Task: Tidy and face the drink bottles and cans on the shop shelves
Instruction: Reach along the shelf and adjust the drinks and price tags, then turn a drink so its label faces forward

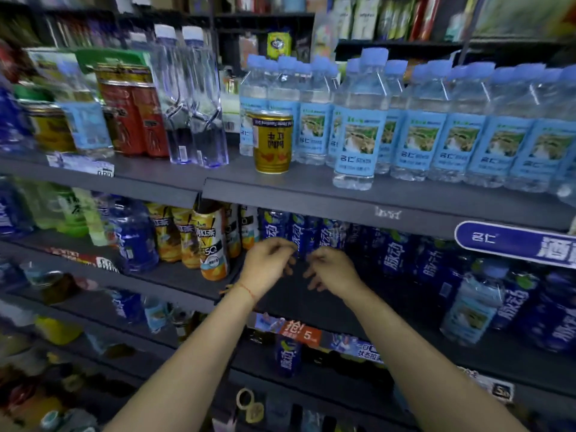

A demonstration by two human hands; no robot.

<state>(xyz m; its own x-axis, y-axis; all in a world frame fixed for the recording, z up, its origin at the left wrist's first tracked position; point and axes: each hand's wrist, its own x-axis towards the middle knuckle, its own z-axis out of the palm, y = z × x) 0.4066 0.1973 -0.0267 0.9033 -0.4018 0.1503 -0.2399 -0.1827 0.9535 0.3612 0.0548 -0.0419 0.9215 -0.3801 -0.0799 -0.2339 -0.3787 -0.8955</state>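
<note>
Both your forearms reach to the middle shelf (311,307). Your left hand (268,263) and right hand (330,269) hover with fingers loosely curled, holding nothing, just before the blue bottles (304,233). I think you begin facing this row; next, grip one bottle and turn its label outward.

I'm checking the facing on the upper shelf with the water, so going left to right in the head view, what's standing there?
Yellow can → red cans → two tall clear bottles → upside-down gold can → row of blue-labelled water bottles, one of them, the forward bottle, pulled out nearer the shelf edge.
</note>
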